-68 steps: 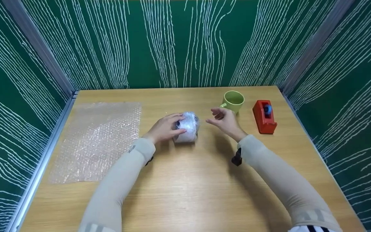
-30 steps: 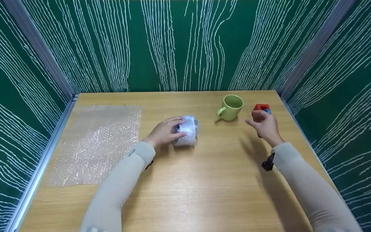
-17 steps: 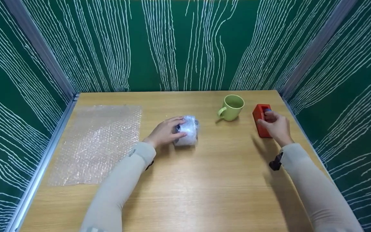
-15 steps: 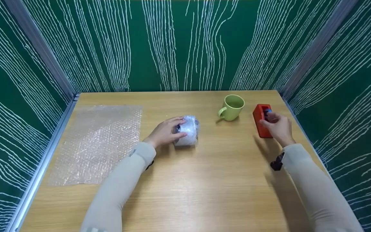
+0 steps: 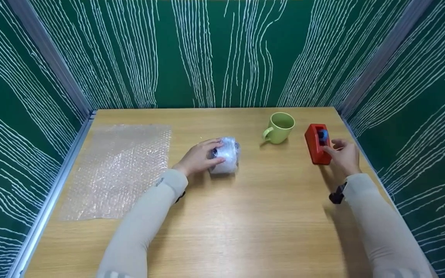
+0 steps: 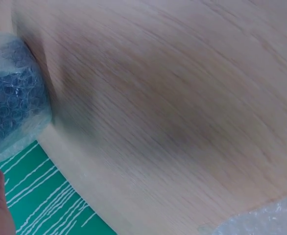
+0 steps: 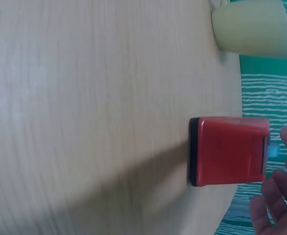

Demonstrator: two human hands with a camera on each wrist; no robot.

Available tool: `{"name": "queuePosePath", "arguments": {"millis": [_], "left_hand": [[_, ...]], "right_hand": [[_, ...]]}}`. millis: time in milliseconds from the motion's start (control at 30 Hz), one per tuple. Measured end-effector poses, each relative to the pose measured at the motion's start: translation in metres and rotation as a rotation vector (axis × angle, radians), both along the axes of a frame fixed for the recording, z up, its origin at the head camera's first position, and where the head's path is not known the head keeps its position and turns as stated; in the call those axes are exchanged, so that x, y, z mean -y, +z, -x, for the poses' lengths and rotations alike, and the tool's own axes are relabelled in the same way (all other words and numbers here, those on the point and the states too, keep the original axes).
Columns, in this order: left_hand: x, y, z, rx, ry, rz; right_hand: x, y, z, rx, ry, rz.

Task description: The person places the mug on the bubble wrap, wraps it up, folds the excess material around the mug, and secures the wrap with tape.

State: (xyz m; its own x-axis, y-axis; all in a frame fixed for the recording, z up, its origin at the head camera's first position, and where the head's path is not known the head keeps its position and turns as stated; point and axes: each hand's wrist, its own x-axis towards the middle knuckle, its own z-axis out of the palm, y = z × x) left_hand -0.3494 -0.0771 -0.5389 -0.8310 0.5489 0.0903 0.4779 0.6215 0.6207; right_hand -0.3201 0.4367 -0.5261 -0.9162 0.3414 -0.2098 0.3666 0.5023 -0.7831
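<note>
Two hands: left (image 5: 198, 157) clasps the unlabelled bubble-wrapped bundle (image 5: 226, 155), right (image 5: 344, 156) fingers loose beside the tape dispenser (image 5: 317, 143).

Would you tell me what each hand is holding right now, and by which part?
The left hand grips the bubble-wrapped bundle by its left side. The right hand rests at the red tape dispenser, fingertips at its near end; whether it pinches tape cannot be told.

Head view looks down over the table (image 5: 245, 216); wrist views sit close.
</note>
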Motion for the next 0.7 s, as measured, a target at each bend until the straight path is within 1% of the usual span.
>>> {"name": "queuePosePath", "arguments": {"millis": [167,267,367,400,500,600,700], "left_hand": [[0.001,-0.002,0.000,0.011,0.005,-0.004],[0.001,-0.002,0.000,0.012,0.006,-0.008],[0.000,-0.002,0.000,-0.001,0.004,-0.005],[0.000,-0.002,0.000,-0.005,0.001,-0.006],[0.000,-0.002,0.000,-0.012,0.000,-0.009],[-0.001,-0.002,0.000,-0.014,-0.001,-0.014],[0.000,-0.003,0.000,-0.010,0.001,-0.018]], "right_hand": [[-0.003,-0.005,0.002,0.036,-0.040,0.090],[-0.001,-0.006,0.000,0.047,-0.032,0.092],[0.003,-0.004,-0.003,0.057,-0.029,0.120],[0.004,-0.005,-0.003,0.053,-0.028,0.114],[0.002,-0.011,0.001,0.041,-0.034,0.117],[-0.003,-0.018,0.007,0.055,-0.044,0.141],[0.001,-0.012,0.006,0.108,-0.078,0.226]]}}
